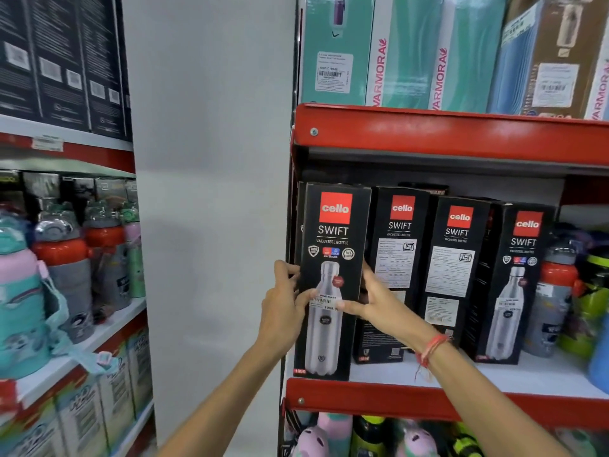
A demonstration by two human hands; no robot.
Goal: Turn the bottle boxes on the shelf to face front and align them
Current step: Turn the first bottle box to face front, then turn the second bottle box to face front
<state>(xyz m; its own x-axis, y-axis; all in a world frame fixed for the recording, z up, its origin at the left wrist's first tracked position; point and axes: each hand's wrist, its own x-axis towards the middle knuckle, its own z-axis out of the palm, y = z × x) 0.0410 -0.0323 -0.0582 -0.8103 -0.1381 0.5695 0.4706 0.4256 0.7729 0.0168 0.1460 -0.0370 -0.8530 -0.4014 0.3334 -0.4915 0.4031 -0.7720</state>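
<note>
Several black Cello Swift bottle boxes stand in a row on a white shelf (494, 374) with a red front lip. The leftmost box (333, 232) shows its front with the steel bottle picture. My left hand (285, 311) grips its left edge and my right hand (379, 305) grips its right edge, thumb across the front. The second box (400, 225) and third box (456, 239) show label-covered sides. The fourth box (520, 258) shows its front and stands angled.
Loose bottles (553, 291) with red and green caps stand right of the boxes. Teal boxes (408, 54) fill the red shelf above. A white pillar (211, 192) separates this rack from a left rack holding children's bottles (62, 258). More bottles sit below.
</note>
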